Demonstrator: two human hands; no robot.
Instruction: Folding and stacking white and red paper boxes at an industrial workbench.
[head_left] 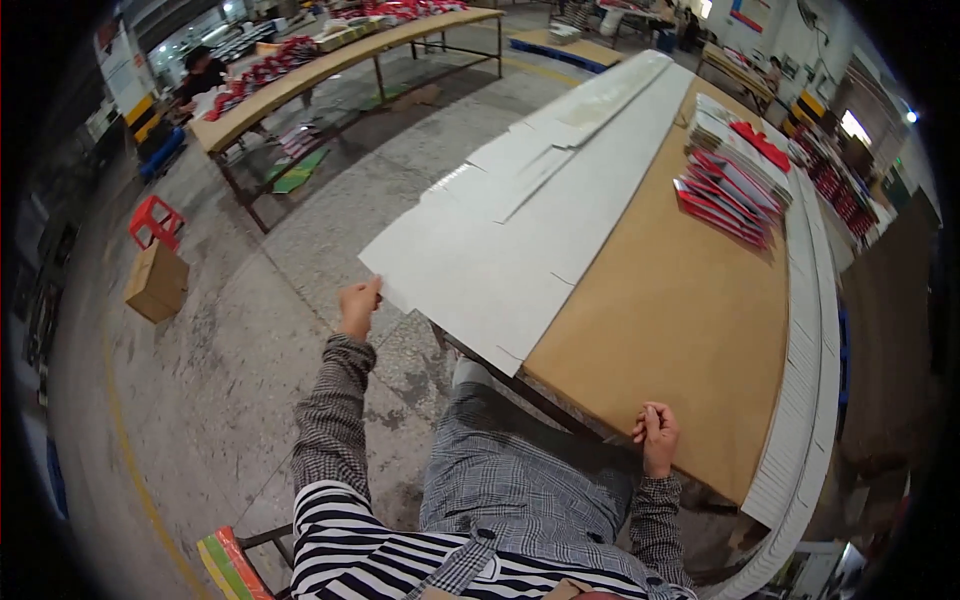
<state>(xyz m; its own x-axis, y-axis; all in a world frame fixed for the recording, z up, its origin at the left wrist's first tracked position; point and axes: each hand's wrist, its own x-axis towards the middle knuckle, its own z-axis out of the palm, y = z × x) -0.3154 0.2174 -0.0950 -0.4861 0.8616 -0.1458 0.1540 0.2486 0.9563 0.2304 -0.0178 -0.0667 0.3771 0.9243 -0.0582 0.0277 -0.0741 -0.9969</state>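
A stack of large white sheets (pixel 500 255) lies overlapped along the left side of the table, its near left corner jutting past the table edge. My left hand (pixel 360 306) is closed at that corner, fingertips pinched on the sheet's edge. My right hand (pixel 656 438) hovers at the table's front edge, over the brown tabletop (pixel 660 320). Its fingers are curled together, and whatever they may hold is too small to make out. Farther up the tabletop sits a pile of red and white folded pieces (pixel 728 198), beside a stack of pale flat pieces (pixel 742 150).
Long stacked white strips (pixel 805 400) run along the table's right side. To the left on the concrete floor stand a cardboard box (pixel 157 282) and a red stool (pixel 156 222). Another long table (pixel 350 68) with red items is at the far left, where a person sits.
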